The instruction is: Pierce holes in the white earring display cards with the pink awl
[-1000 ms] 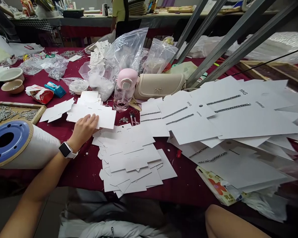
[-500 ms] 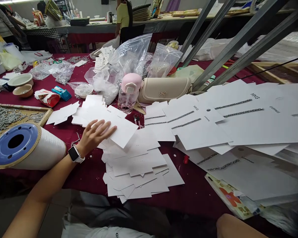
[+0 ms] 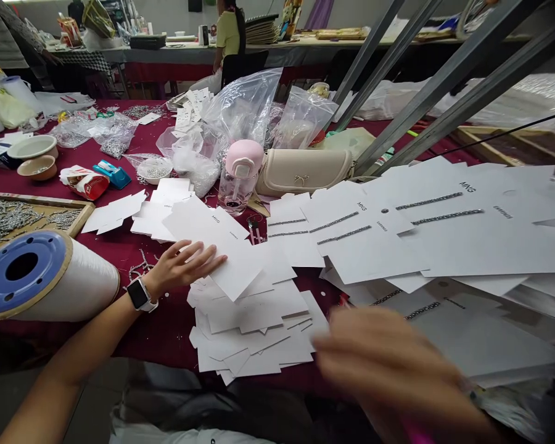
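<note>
My left hand (image 3: pixel 185 264), with a white watch (image 3: pixel 141 295) on its wrist, grips the left edge of a white earring card (image 3: pixel 217 253) printed "MNG". Its fingers lie across the card's face; the thumb is hidden. Beneath and nearer to me is a loose pile of blank white cards (image 3: pixel 254 345). My right hand (image 3: pixel 383 351) comes in from the lower right, smeared by motion, so its fingers are unclear. Something pink (image 3: pixel 416 430) shows below it. Larger cards with dark chain strips (image 3: pixel 437 200) lie spread on the right.
A spool of white thread (image 3: pixel 90 280) and a wooden tray of chain pieces (image 3: pixel 84 216) stand left. Beyond are a pink-lidded bottle (image 3: pixel 241 169), a beige purse (image 3: pixel 305 169) and plastic bags (image 3: pixel 245 108). Metal bars (image 3: pixel 400 92) slant across the right. A person (image 3: pixel 229 34) sits far back.
My right hand has swung in from the lower right over the table. The card at my left hand has turned, and its printing now shows.
</note>
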The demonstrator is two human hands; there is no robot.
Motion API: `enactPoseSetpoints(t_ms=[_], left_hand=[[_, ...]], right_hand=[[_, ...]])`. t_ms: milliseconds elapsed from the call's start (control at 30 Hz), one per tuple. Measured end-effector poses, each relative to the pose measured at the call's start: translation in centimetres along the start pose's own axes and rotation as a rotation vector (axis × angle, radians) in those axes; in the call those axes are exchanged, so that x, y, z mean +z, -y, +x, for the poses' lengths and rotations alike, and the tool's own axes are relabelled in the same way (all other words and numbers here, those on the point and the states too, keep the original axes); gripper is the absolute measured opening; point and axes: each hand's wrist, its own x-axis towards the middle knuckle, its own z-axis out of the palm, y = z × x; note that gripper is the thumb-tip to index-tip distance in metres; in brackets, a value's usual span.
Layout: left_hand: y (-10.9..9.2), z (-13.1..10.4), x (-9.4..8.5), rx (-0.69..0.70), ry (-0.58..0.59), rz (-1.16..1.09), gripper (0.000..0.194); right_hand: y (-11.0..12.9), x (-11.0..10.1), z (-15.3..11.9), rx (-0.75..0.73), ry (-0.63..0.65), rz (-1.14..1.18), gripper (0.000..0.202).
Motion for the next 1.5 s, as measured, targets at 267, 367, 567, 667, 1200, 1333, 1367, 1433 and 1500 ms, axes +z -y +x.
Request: enactPoseSetpoints(t_ms=[267,367,567,667,1200,1333,1367,1433,1500], left_hand=[[-1.0,-0.4,0.4,0.012,0.202,-0.343,0.052],[-0.9,-0.4,0.3,0.023,0.227,-0.496,0.052],[-0.7,-0.4,-0.4,0.037,-0.053,-0.637,0.043],[-1.1,0.6,-0.6,-0.291,0.046,-0.646,0.037],[-1.2,1.0,2.0,-1.028,0.912,-1.712,0.040],[-0.5,1.1,2.1,-1.148,1.056,-1.884,0.045],[-0.3,1.1,2.1,-1.151,1.084,-1.903,0.045],[-0.1,1.0,2.2,-1.128,1.102,-1.887,0.041],[-0.1,0.8,2.4,-1.066,1.086,-1.803,0.035]], right_hand=[[-6.1,5.6,12.4,0.796,-0.043,0.324,0.024],[-6.6,6.0,11.5,0.870,0.098,0.635,0.030],[-7.7,3.5,10.1,0.780,0.261,0.500,0.024],[-7.5,3.2,9.9,0.604,0.491,0.393,0.028],[-5.8,6.1,9.3,0.584,-0.390,0.535,0.040],[-6.2,8.4,9.2,0.771,-0.234,0.902,0.037],[-6.3,9.0,9.1,0.773,-0.243,0.930,0.032],[-6.4,9.9,8.9,0.784,-0.269,0.932,0.033],[-6.3,10.5,8.7,0.817,-0.301,0.896,0.040]])
